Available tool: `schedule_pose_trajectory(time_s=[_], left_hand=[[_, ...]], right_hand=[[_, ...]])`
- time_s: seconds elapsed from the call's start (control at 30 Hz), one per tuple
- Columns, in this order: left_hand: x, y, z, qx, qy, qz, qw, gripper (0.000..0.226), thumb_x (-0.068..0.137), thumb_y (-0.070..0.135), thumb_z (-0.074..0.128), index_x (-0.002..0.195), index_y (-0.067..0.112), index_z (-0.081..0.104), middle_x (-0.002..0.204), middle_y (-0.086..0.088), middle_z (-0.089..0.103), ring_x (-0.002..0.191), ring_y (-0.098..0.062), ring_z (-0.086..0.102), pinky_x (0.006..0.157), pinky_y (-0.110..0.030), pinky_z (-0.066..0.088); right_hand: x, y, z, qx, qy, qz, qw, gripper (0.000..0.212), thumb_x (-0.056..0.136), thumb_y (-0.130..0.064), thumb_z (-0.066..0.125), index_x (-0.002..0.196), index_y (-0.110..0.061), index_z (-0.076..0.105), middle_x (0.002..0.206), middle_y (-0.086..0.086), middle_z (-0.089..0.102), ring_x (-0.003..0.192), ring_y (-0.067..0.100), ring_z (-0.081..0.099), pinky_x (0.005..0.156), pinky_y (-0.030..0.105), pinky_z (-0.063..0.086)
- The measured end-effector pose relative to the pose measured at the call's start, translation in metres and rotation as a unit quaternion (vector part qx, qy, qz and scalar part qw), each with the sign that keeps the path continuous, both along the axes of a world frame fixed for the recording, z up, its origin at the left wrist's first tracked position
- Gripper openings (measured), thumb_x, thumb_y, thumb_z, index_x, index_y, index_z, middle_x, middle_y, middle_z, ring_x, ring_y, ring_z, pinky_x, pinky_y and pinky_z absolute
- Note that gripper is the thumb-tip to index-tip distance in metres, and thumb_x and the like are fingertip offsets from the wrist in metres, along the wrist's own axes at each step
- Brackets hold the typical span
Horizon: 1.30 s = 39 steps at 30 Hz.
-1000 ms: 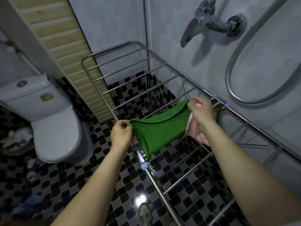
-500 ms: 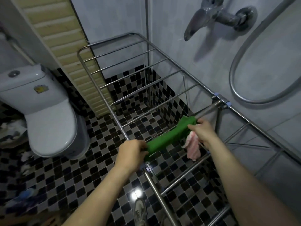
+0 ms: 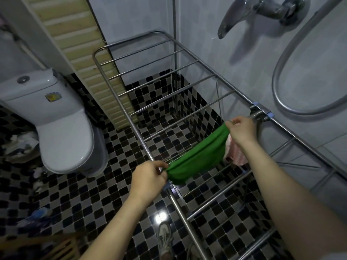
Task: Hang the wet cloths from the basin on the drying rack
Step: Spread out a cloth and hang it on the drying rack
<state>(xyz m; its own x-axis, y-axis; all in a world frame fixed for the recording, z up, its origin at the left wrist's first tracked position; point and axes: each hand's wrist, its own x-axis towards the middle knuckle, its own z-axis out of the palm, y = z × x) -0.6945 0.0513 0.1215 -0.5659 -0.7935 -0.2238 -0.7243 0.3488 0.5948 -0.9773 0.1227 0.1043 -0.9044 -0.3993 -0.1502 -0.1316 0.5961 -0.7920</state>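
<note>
The soft green cloth (image 3: 197, 158) sags across the steel-rod rack (image 3: 169, 94), left hand (image 3: 148, 178) and right hand (image 3: 242, 131) each pinching 1 end; a pink cloth (image 3: 234, 152) hangs just beside it.

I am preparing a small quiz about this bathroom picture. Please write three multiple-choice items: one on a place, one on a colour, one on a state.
1. Where is the toilet relative to the drying rack?
A. on its left
B. on its right
C. under it

2. What colour is the cloth stretched between the two hands?
A. blue
B. green
C. yellow

3. How is that cloth held?
A. by the left hand only
B. it lies loose on the floor
C. each hand pinches one end

Answers:
1. A, the toilet stands on the left of the picture, beside the rack's left rail.
2. B, the green cloth is bright green; a pink cloth hangs behind it.
3. C, the left hand and the right hand each grip an end over the rack.
</note>
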Motion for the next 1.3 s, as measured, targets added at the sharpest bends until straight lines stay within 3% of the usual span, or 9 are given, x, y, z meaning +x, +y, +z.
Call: schedule_pose_trajectory(time_s=[0.17, 0.3, 0.43, 0.57, 0.7, 0.83, 1.07, 1.23, 1.3], left_hand=[[-0.002, -0.006, -0.004, -0.093, -0.03, -0.04, 0.994, 0.02, 0.091, 0.024, 0.062, 0.109, 0.022, 0.07, 0.1, 0.005, 0.058, 0.09, -0.009, 0.055, 0.077, -0.021, 0.047], [-0.01, -0.007, -0.009, -0.127, -0.064, -0.104, 0.984, 0.025, 0.09, 0.037, 0.063, 0.109, 0.023, 0.071, 0.097, 0.006, 0.052, 0.099, -0.013, 0.051, 0.083, -0.023, 0.045], [-0.011, -0.01, -0.01, -0.158, -0.062, -0.115, 0.979, 0.016, 0.091, 0.03, 0.062, 0.094, 0.019, 0.074, 0.095, 0.007, 0.053, 0.097, -0.013, 0.056, 0.087, -0.025, 0.05], [-0.01, -0.011, -0.013, -0.208, -0.086, -0.145, 0.964, 0.012, 0.089, 0.024, 0.064, 0.095, 0.019, 0.073, 0.107, 0.001, 0.062, 0.101, -0.016, 0.058, 0.088, -0.026, 0.051], [-0.013, -0.008, -0.013, -0.23, -0.116, -0.161, 0.953, 0.016, 0.088, 0.029, 0.062, 0.099, 0.021, 0.071, 0.106, 0.002, 0.06, 0.1, -0.014, 0.052, 0.086, -0.024, 0.047], [-0.014, -0.007, -0.016, -0.234, -0.076, -0.155, 0.957, 0.024, 0.091, 0.037, 0.056, 0.107, 0.024, 0.068, 0.105, 0.006, 0.059, 0.098, -0.012, 0.051, 0.081, -0.024, 0.048], [-0.016, -0.011, -0.024, -0.196, -0.112, -0.196, 0.954, 0.022, 0.096, 0.04, 0.049, 0.105, 0.028, 0.066, 0.092, 0.009, 0.067, 0.089, -0.01, 0.049, 0.076, -0.023, 0.046], [-0.02, -0.012, -0.021, -0.189, -0.142, -0.196, 0.952, 0.022, 0.096, 0.039, 0.05, 0.102, 0.025, 0.066, 0.086, 0.007, 0.064, 0.091, -0.011, 0.055, 0.078, -0.027, 0.052], [-0.02, -0.01, -0.017, -0.184, -0.133, -0.194, 0.954, 0.022, 0.096, 0.039, 0.048, 0.106, 0.028, 0.065, 0.091, 0.008, 0.064, 0.091, -0.009, 0.052, 0.077, -0.024, 0.049]], right_hand=[[0.005, -0.005, -0.004, 0.048, -0.006, 0.052, 0.998, 0.003, 0.089, -0.016, 0.064, 0.086, -0.016, 0.063, 0.087, 0.007, 0.062, 0.084, 0.022, 0.058, 0.077, 0.025, 0.041], [0.008, -0.006, -0.004, 0.053, -0.005, 0.059, 0.997, 0.012, 0.089, -0.015, 0.062, 0.098, -0.008, 0.068, 0.094, 0.01, 0.065, 0.089, 0.024, 0.061, 0.079, 0.026, 0.043], [0.004, -0.002, -0.002, 0.058, 0.023, 0.045, 0.997, 0.012, 0.087, -0.016, 0.066, 0.095, -0.008, 0.071, 0.1, 0.013, 0.069, 0.097, 0.028, 0.063, 0.082, 0.029, 0.045], [-0.003, 0.004, -0.002, 0.05, 0.03, 0.024, 0.998, 0.007, 0.081, -0.018, 0.074, 0.087, -0.016, 0.07, 0.101, 0.009, 0.071, 0.097, 0.027, 0.065, 0.087, 0.031, 0.048], [-0.008, 0.008, 0.001, 0.029, 0.003, 0.027, 0.999, 0.026, 0.083, -0.017, 0.073, 0.108, -0.011, 0.069, 0.114, 0.009, 0.067, 0.106, 0.025, 0.062, 0.096, 0.035, 0.048], [-0.009, 0.01, 0.004, 0.054, 0.057, 0.041, 0.996, 0.036, 0.086, -0.018, 0.07, 0.121, -0.009, 0.065, 0.118, 0.013, 0.067, 0.11, 0.029, 0.061, 0.095, 0.031, 0.044], [-0.004, 0.016, -0.002, 0.067, 0.025, 0.044, 0.996, 0.017, 0.088, -0.017, 0.067, 0.103, -0.008, 0.072, 0.107, 0.009, 0.07, 0.086, 0.017, 0.058, 0.08, 0.023, 0.044], [0.003, 0.018, 0.003, 0.057, 0.012, 0.02, 0.998, 0.012, 0.09, -0.019, 0.064, 0.098, -0.012, 0.071, 0.108, 0.007, 0.068, 0.093, 0.02, 0.06, 0.085, 0.028, 0.047], [0.003, 0.025, 0.013, 0.005, -0.053, 0.002, 0.999, 0.005, 0.09, -0.02, 0.063, 0.088, -0.017, 0.066, 0.108, 0.007, 0.067, 0.094, 0.022, 0.062, 0.083, 0.032, 0.049]])
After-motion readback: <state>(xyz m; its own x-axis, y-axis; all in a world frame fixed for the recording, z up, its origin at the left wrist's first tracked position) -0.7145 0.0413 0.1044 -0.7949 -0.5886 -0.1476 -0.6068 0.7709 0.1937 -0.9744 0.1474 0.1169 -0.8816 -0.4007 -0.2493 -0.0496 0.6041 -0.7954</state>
